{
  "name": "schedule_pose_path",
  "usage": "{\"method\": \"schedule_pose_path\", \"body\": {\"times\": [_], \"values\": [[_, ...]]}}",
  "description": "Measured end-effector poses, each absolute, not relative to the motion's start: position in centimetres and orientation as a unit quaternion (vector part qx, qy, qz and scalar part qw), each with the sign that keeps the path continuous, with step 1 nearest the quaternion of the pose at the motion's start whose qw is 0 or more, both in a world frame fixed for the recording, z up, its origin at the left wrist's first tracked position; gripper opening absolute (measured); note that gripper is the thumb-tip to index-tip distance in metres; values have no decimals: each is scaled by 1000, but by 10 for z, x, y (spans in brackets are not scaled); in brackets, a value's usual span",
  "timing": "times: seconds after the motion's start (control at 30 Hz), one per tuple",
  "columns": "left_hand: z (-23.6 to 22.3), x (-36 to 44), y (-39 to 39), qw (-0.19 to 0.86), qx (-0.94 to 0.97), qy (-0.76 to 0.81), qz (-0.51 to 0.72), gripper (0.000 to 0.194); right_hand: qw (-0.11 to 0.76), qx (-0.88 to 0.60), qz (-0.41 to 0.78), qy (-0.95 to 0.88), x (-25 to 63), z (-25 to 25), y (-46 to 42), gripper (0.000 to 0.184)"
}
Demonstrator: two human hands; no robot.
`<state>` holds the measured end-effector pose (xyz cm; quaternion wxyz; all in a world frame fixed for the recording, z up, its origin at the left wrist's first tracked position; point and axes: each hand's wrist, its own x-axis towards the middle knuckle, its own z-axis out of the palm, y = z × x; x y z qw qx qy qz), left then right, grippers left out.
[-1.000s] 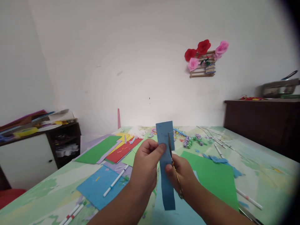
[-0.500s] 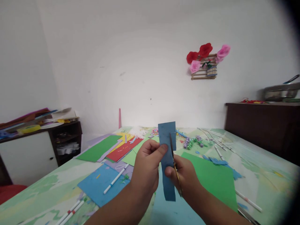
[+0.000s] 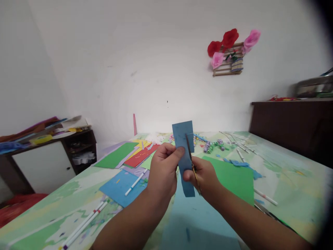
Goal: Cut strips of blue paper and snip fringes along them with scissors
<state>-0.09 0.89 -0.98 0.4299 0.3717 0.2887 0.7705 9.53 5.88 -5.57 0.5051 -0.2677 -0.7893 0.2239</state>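
**Both hands closed: blue strip in the left, scissors in the right**

Nearest my camera, I have the left hand (image 3: 165, 170) closed in a pinch, its thumb pressed on the front of a blue paper strip (image 3: 181, 133) and its fingers curled in. The strip stands nearly upright in mid-air between the two hands, above the table (image 3: 293, 173). The right hand (image 3: 205, 175) is curled around the gold handles of the scissors (image 3: 193, 166), with its thumb in front of the strip's lower part. I see the dark blades pointing up along the strip's right side, where a narrower blue piece shows; from this angle I can't be sure whether it is a cut flap or a fold.

Below the hands I see a light blue sheet (image 3: 200, 222) on the table. To its left are two white markers (image 3: 85, 222) side by side, then a blue sheet (image 3: 117, 187) with another marker (image 3: 136, 182) lying across it. Beyond the right hand lies a green sheet (image 3: 234, 178).

Farther back, I make out a red sheet (image 3: 139, 157) on the left and purple and green paper curls (image 3: 214, 146) on the right. Past the table, red and pink flowers (image 3: 230, 38) decorate a wooden rack (image 3: 226, 73) on the wall (image 3: 145, 52).
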Motion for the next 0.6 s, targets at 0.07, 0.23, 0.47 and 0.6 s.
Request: {"method": "schedule_pose_path", "body": {"times": [0.07, 0.23, 0.47, 0.6], "values": [[-10, -1, 7, 429, 377, 287, 769, 24, 506, -269, 220, -789, 96, -55, 58, 65], [-7, -6, 5, 416, 376, 275, 781, 23, 481, -239, 253, -805, 98, -54, 60, 64], [2, -23, 5, 374, 359, 291, 804, 22, 451, -242, 370, -776, 103, -53, 69, 49], [3, -23, -1, 372, 370, 295, 799, 22, 533, -244, 425, -689, 103, -44, 65, 35]]}}
